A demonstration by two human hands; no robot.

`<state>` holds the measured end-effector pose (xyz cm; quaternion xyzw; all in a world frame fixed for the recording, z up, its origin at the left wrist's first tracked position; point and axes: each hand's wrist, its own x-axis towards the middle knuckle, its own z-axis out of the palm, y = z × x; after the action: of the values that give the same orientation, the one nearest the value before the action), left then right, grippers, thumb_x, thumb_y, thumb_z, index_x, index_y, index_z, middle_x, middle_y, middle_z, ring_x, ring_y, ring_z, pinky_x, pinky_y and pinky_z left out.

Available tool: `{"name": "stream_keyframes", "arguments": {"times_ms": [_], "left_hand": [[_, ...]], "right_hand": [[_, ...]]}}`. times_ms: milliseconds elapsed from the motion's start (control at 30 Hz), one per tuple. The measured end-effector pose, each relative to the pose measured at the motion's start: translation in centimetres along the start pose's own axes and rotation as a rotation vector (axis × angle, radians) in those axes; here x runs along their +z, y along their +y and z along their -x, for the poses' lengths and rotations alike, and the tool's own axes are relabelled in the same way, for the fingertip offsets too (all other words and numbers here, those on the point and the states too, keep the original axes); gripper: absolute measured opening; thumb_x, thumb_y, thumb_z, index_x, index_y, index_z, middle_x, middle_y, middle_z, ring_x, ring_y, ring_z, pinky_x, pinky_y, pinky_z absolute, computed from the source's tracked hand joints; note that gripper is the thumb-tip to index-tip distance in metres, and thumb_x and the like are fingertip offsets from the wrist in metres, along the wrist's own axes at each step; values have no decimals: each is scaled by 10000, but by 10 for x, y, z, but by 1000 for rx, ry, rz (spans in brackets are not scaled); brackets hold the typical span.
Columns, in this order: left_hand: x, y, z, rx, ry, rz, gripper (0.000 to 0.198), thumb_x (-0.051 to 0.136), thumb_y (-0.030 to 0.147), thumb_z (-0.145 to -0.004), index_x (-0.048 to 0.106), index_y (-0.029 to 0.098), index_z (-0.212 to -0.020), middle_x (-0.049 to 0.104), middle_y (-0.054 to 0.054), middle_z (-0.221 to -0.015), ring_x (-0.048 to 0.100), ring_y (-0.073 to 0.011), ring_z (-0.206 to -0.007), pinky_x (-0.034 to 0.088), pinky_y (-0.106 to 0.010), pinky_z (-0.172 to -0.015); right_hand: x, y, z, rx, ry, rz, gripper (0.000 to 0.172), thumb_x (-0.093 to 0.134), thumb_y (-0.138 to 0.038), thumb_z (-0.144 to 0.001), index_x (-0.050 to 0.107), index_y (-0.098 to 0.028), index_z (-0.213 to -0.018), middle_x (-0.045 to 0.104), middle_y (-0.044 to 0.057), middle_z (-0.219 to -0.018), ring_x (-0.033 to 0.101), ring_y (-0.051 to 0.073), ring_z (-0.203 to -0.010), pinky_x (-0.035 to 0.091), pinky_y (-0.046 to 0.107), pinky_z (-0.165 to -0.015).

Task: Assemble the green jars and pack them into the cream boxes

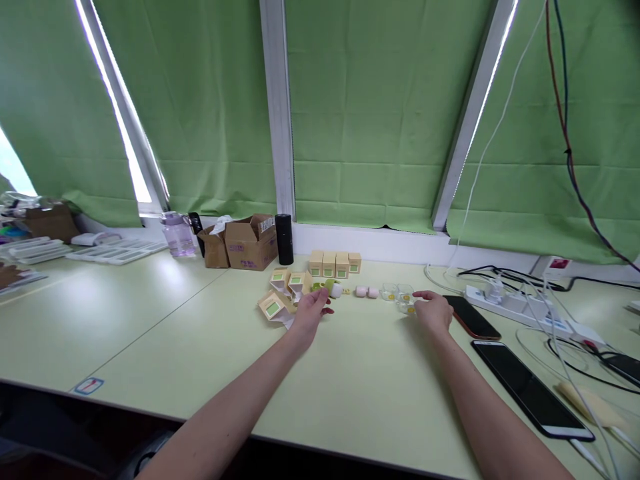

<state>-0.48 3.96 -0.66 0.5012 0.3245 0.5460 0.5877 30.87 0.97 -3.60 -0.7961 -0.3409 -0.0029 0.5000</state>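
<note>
My left hand (pixel 311 313) has its fingers closed on a small green-and-white piece (pixel 336 291), whose exact kind is too small to tell. Three opened small kraft boxes (pixel 273 308) with green labels lie beside that hand. To its right are a tiny yellowish piece (pixel 346 291) and two pale pink, rounded pieces (pixel 361 291). My right hand (pixel 434 312) pinches the edge of a clear plastic container (pixel 407 308) with something yellow in it. Two similar clear containers (pixel 389 291) stand right behind it. The fingertips are partly hidden.
Several closed kraft boxes (pixel 329 265) stand in a row at the back. Behind them to the left are a black cylinder (pixel 284 240), cardboard cartons (pixel 250 243) and a purple bottle (pixel 178 235). Phones (pixel 530 387), a power strip (pixel 520 310) and tangled cables lie on the right.
</note>
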Motion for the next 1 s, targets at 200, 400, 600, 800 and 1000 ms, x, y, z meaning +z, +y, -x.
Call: {"name": "stream_keyframes", "arguments": {"times_ms": [200,400,600,800,1000], "left_hand": [[1,4,2,8,-3,-11,589,819,692,-658,747,142,-855,585,-53,-843,508,-163,-827,514,-290,-699],[2,4,3,16,3,7,591,823,691,-654,741,141,-854,591,-56,-863,505,-161,-826,517,-287,-697],[2,3,2,17,20,27,591,828,689,-651,734,142,-855,592,-59,-869,508,-159,-825,516,-274,-683],[2,3,1,32,16,51,582,824,689,-657,725,143,-831,598,-57,-856,508,-156,-814,514,-271,-672],[2,2,1,26,20,56,596,830,697,-637,728,144,-834,607,-55,-858,515,-159,-813,504,-275,-669]], "right_hand": [[1,0,6,-89,-105,99,111,687,-188,-529,767,-238,-588,707,219,-954,523,435,-1112,415,527,-882],[-2,-28,28,-208,-234,-24,52,703,-250,-607,738,-249,-646,663,156,-1106,503,386,-1166,469,491,-880],[2,-68,70,-205,-701,-700,356,757,-561,-696,632,-244,-798,701,47,-993,669,275,-966,589,470,-824],[-5,-82,93,49,-1063,-1220,446,918,-512,-659,601,-253,-838,743,35,-1134,682,329,-1199,534,554,-1019],[-2,-81,96,88,-1047,-1305,469,920,-469,-676,639,-301,-1012,764,20,-1148,693,335,-1212,486,572,-1097]]}}
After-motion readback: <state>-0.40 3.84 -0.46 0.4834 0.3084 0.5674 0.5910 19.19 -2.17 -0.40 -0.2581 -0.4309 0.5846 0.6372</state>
